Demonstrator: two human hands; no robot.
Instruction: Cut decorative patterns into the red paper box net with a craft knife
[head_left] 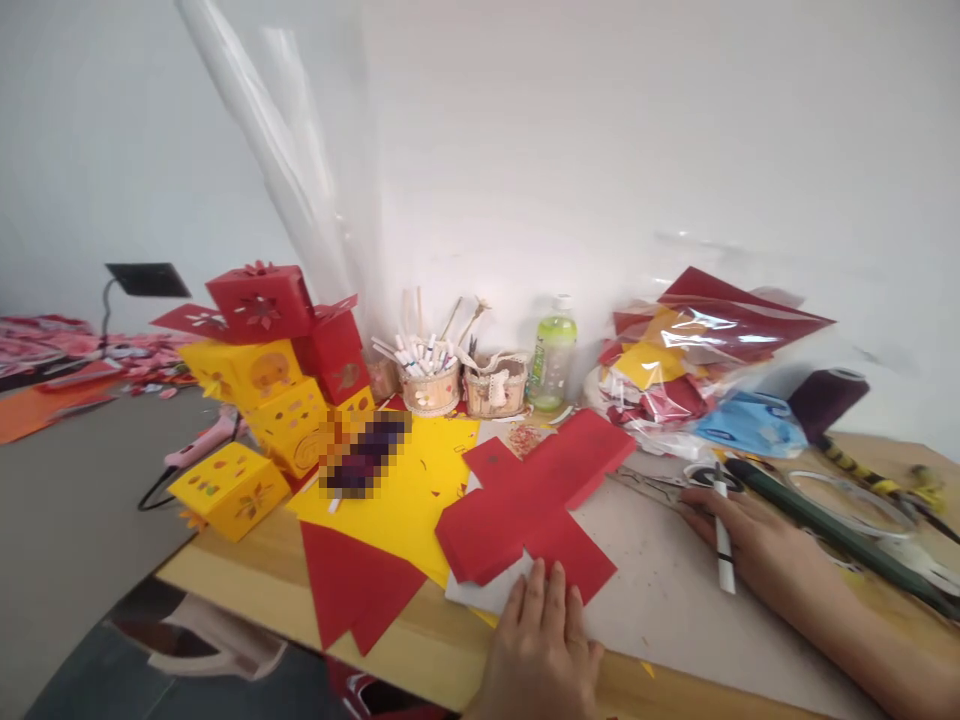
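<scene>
A red cross-shaped paper box blank (517,500) with folded flaps lies on the table. My left hand (544,640) rests flat on its near edge, fingers stretched out and partly over a white sheet (491,590) beneath. To the right, my right hand (739,535) holds a slim white pen (724,550) with a dark band, tucked between the fingers. Its fingertips are beside a pair of scissors (652,487); whether they touch it I cannot tell. Under the blank's left side spreads yellow paper (420,500), with red paper pieces (360,580) nearer me.
Yellow cut-out boxes (289,425) and red ones (262,305) are stacked at left. Behind stand a pot of white pens (427,385), a second pot (495,388) and a green bottle (553,355). At right are a plastic bag of paper (705,340), thread cone (829,400) and dark green tool (832,530).
</scene>
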